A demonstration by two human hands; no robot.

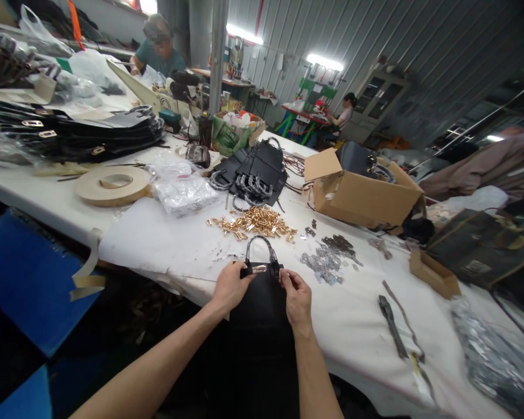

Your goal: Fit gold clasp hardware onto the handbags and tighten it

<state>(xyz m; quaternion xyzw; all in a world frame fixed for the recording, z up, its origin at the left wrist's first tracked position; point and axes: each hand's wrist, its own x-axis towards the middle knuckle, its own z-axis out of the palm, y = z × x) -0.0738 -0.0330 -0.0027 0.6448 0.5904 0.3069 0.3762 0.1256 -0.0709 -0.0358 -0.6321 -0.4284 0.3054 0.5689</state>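
A black bag panel (262, 299) hangs over the near table edge before me, with a looped, plastic-wrapped handle (261, 240) standing up at its top. My left hand (230, 288) is closed on the panel's upper left edge, and a shiny gold clasp (258, 269) shows beside its fingertips. At the other end of the handle, my right hand (298, 295) pinches a small piece too tiny to name, close against the panel. Just beyond the handle lies a heap of gold metal fittings (262, 223). Silver flat metal pieces (325, 263) and dark metal pieces (339, 244) are piled to the right.
Stacked black panels with handles (257, 169) lie behind the gold heap. A cardboard box (358, 195) stands right of them. Left are a tape roll (94, 189) and clear plastic bags (181, 186). A black-handled tool (392, 326) lies right. Two people work farther back.
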